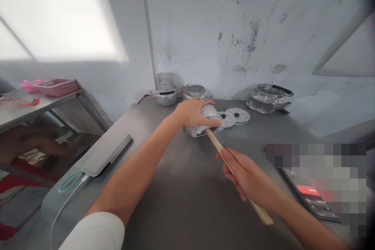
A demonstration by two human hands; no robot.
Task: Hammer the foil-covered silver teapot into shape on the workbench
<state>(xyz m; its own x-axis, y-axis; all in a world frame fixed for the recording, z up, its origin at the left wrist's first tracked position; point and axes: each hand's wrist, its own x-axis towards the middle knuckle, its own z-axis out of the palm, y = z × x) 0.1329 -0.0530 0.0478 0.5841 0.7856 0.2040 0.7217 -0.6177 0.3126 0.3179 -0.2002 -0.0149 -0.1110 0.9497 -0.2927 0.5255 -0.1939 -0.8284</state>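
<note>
My left hand [195, 112] is spread over a crumpled, shiny aluminum pot [211, 112] lying on the grey table [175, 207], thumb and fingers bracing its surface. My right hand [241, 172] is closed around the pale wooden handle of a tool [216, 142]. The handle's far end meets the pot's near side, just below my left thumb. Its head is hidden there, so I cannot tell its kind. Two round metal lids with black knobs, a nearer lid [225, 120] and a farther lid [241, 115], lie just right of the pot.
Against the wall stand stacked small metal pots [166, 95], another crumpled pot [195, 90] and a dented kettle-like vessel [268, 99]. A grey box-like device [107, 154] with a cable lies left. A phone [307, 195] lies right, partly pixelated. A pink basket [58, 87] sits on a side table.
</note>
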